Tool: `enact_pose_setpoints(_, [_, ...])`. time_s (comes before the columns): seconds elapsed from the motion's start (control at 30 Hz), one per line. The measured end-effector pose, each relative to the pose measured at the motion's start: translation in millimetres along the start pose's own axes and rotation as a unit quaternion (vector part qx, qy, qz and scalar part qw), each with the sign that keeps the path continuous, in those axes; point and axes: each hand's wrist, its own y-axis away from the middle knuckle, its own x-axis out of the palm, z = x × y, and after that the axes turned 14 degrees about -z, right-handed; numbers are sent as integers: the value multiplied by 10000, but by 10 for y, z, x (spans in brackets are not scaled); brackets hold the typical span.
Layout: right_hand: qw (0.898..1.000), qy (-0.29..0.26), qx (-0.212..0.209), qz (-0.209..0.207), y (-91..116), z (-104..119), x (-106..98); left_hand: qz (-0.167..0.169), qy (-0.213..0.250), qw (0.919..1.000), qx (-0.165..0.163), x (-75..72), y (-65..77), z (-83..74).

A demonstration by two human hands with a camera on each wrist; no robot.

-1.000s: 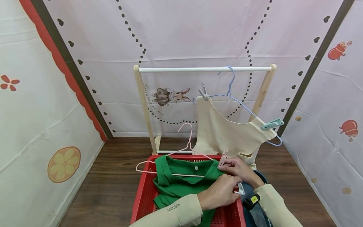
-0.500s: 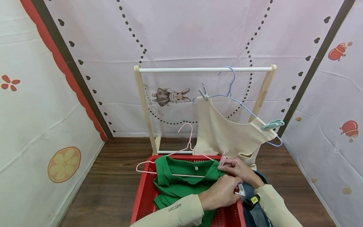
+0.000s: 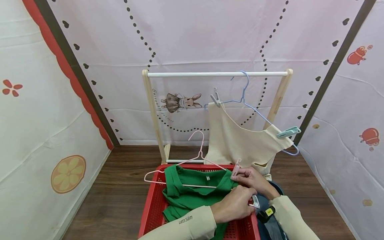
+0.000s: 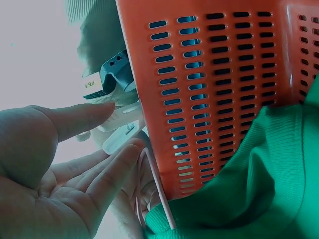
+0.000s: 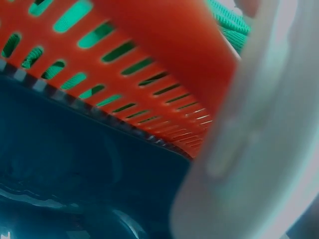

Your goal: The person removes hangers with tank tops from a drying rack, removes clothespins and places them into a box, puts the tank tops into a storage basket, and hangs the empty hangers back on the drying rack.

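Note:
A green shirt (image 3: 192,200) lies over the red basket (image 3: 145,213), with a pink hanger (image 3: 200,154) through its neck. At the shirt's right shoulder, my right hand (image 3: 255,181) pinches a pink clothespin (image 3: 235,170) with a hooked top. My left hand (image 3: 235,203) crosses just below it. Its thumb and fingers hold a white clothespin (image 4: 122,137), also seen in the head view as a whitish piece. One looped end of the hanger meets the left fingertips in the left wrist view. A blurred pale shape blocks much of the right wrist view.
Behind the basket stands a rack with a white bar (image 3: 195,74). A cream garment (image 3: 237,140) hangs there on a blue hanger (image 3: 244,93), with a grey clothespin (image 3: 216,100) and a teal clothespin (image 3: 288,132). A dark blue tub (image 5: 75,149) adjoins the basket's right side.

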Motion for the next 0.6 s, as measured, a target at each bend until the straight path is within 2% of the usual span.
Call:
enact_pose_setpoints(0.3, [9999, 1, 127, 7, 10, 23, -1, 130, -71, 9999, -31, -17, -11, -25])
enact_pose_setpoints(0.6, [9999, -122, 37, -30, 14, 23, 18, 148, -90, 9998, -90, -40, -19, -62])
